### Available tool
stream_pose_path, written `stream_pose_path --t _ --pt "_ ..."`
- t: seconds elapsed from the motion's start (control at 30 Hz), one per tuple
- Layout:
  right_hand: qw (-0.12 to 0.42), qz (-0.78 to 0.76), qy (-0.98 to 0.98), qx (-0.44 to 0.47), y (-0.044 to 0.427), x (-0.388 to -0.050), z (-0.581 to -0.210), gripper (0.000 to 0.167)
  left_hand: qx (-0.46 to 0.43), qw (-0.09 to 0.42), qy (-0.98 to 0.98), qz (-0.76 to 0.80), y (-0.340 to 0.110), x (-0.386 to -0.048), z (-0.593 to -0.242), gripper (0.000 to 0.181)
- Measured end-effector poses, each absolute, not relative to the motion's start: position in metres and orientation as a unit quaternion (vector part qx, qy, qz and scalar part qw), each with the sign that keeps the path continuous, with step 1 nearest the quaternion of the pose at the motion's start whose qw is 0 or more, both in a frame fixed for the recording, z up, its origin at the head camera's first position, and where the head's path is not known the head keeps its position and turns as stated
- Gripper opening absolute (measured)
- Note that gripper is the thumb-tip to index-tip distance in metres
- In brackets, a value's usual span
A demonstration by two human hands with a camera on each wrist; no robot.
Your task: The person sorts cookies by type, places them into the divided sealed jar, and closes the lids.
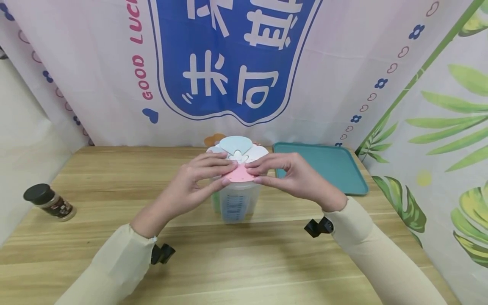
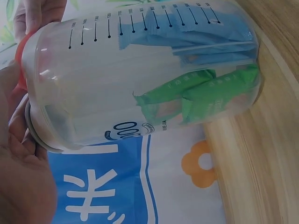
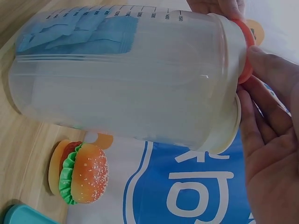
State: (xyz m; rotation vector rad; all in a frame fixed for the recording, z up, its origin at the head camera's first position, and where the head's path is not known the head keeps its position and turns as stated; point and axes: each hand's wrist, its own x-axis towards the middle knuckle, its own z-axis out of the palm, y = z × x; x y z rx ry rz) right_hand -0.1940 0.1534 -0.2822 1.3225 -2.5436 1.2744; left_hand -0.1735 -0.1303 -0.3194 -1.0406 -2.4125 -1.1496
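A clear storage canister [image 1: 235, 207] with measuring marks stands upright on the table. Its top carries several fan-shaped lids, among them a pink lid [image 1: 241, 173] at the front and a pale blue lid [image 1: 235, 145] behind. My left hand [image 1: 190, 176] holds the pink lid from the left, thumb at its front edge and fingers on top. From the other side, my right hand [image 1: 295, 176] pinches the same lid in a like way. Through the canister wall, blue packets [image 2: 210, 39] and green packets [image 2: 205, 95] show in separate compartments.
A teal tray [image 1: 324, 163] lies at the back right. A toy hamburger [image 3: 88, 173] sits behind the canister in the right wrist view. On the far left stands a black-capped spice jar [image 1: 49, 201]. A printed curtain [image 1: 103, 84] hangs behind the table.
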Motion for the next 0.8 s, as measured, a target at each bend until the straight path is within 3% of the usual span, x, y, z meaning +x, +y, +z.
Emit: stream_pose_path --t 0.8 --pt "0.024 0.382 -0.809 0.445 0.1530 -0.1901 -0.2870 0.022 -0.375 0.131 -0.830 -0.391 -0.1319 -0.1743 -0.3180 0.040"
